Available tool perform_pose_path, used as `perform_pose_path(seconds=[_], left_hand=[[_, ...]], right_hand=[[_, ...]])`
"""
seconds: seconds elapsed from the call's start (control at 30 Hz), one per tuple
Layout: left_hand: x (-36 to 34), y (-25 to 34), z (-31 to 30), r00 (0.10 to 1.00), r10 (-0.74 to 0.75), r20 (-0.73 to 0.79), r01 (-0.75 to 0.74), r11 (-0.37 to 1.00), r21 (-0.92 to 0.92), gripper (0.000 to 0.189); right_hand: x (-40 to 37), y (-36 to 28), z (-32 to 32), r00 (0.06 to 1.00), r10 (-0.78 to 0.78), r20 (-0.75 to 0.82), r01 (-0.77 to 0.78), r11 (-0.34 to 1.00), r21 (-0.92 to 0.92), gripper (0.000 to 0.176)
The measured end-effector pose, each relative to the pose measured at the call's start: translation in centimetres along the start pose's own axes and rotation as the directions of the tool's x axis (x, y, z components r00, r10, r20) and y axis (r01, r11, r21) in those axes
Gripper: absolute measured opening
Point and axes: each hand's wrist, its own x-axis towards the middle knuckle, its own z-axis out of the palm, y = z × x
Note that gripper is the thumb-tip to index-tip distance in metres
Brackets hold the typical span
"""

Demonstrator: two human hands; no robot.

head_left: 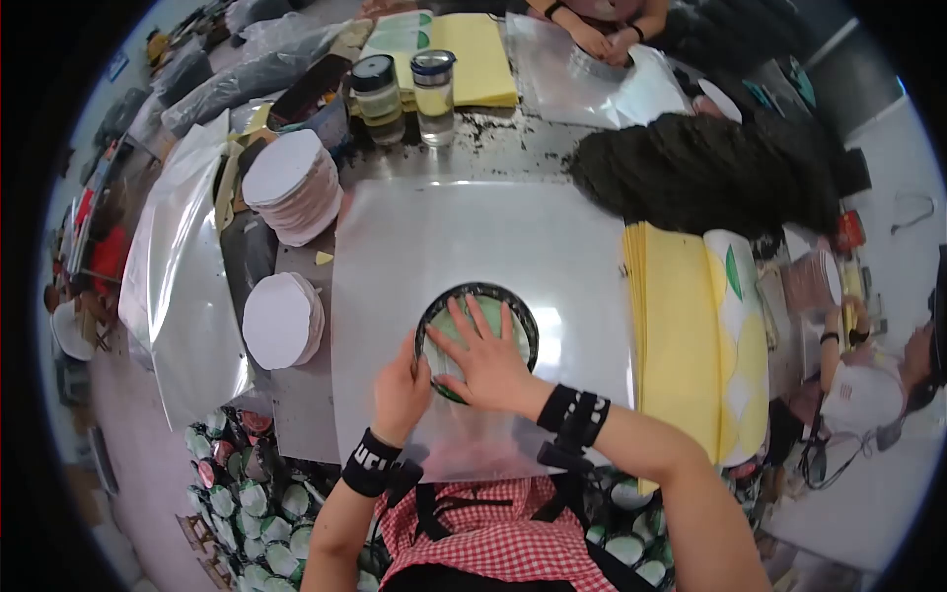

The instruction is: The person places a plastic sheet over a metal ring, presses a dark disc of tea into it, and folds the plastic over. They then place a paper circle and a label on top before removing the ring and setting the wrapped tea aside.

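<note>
On a shiny clear sheet [385, 237] in front of me lies a round black-rimmed piece [534, 331] with a pale green disc in its middle. My right hand [488, 365] presses flat on that disc, palm down, its fingers spread. Along the left edge of the round piece, my left hand [400, 395] holds the rim, fingers curled against it. Part of the round piece is hidden beneath the right hand. Both wrists wear black bands with white lettering.
At left stand two stacks of white round sheets [281, 321]. Yellow sheets [676, 335] lie at right, below a dark wavy pile [700, 173]. Two lidded jars [434, 99] stand behind. Round green-and-white packs [256, 503] fill the space below the table. Co-workers' hands [607, 44] work opposite.
</note>
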Motion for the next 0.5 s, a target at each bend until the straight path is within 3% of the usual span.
perform_pose_path(seconds=[0.07, 0.1, 0.13, 0.17, 0.27, 0.33, 0.37, 0.43, 0.47, 0.5], left_hand=[[0.1, 2.2, -0.2, 0.991, 0.110, -0.072, -0.097, 0.981, 0.170, 0.049], [-0.6, 4.0, -0.2, 0.990, 0.119, -0.076, -0.105, 0.980, 0.167, 0.049], [-1.4, 5.8, 0.1, 0.943, 0.330, -0.053, -0.297, 0.900, 0.318, 0.051], [-2.4, 7.0, 0.6, 0.860, 0.510, -0.005, -0.451, 0.765, 0.460, 0.054], [-4.4, 8.3, 2.0, 0.829, 0.558, -0.029, -0.492, 0.754, 0.436, 0.061], [-5.5, 8.3, 0.9, 0.831, 0.552, -0.070, -0.477, 0.771, 0.422, 0.060], [-6.8, 8.2, 0.7, 0.847, 0.527, -0.070, -0.466, 0.799, 0.380, 0.060], [-8.6, 7.8, 0.7, 0.858, 0.501, -0.115, -0.430, 0.823, 0.371, 0.061], [-8.9, 7.0, 0.6, 0.903, 0.412, -0.118, -0.344, 0.862, 0.372, 0.061], [-8.7, 6.4, 0.2, 0.935, 0.332, -0.127, -0.265, 0.888, 0.376, 0.061]], right_hand=[[-0.4, 0.7, 1.4, 1.000, 0.016, 0.009, -0.016, 0.999, -0.034, 0.075], [-0.3, 0.9, 1.6, 1.000, -0.001, 0.018, 0.003, 0.997, -0.076, 0.075], [0.0, 0.5, 0.9, 0.998, 0.023, 0.059, -0.020, 0.999, -0.050, 0.076], [-0.3, 1.0, 2.3, 1.000, 0.001, -0.027, -0.003, 0.997, -0.075, 0.075], [-0.8, 1.1, 0.2, 0.978, -0.136, -0.155, 0.121, 0.987, -0.105, 0.071], [-0.9, 1.7, -1.8, 0.912, 0.117, -0.393, -0.018, 0.969, 0.247, 0.063], [-1.0, 1.7, -1.6, 0.922, 0.102, -0.374, -0.005, 0.968, 0.252, 0.063], [-2.1, 1.3, -0.7, 0.899, 0.433, -0.070, -0.288, 0.703, 0.651, 0.047], [-2.8, -0.1, 0.1, 0.942, 0.335, -0.022, -0.178, 0.554, 0.813, 0.034], [-2.8, -2.5, -2.8, 0.975, 0.209, 0.072, -0.200, 0.698, 0.687, 0.029]])
